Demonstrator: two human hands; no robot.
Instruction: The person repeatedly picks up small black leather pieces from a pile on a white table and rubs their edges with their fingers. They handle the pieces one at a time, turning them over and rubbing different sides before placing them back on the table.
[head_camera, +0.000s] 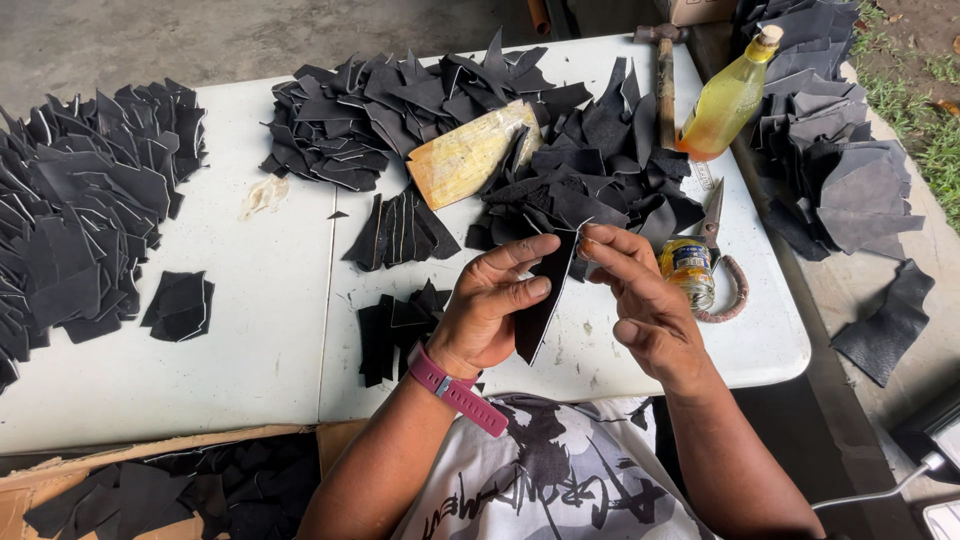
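My left hand (495, 305), with a maroon band on the wrist, and my right hand (640, 290) together hold a long pointed black leather piece (545, 300) upright over the white table (260, 330). The left thumb and fingers pinch its left edge. The right fingertips touch its top right corner. A small glass jar (688, 270) with yellowish contents stands just right of my right hand.
Piles of cut black leather pieces (80, 210) cover the table's left, back (350, 110) and middle (600, 170). A yellowed board (470, 155), a hammer (665, 80), scissors (712, 215) and a bottle of yellow liquid (725, 100) lie nearby. More leather sits at the right (830, 160) and in a cardboard box (150, 495).
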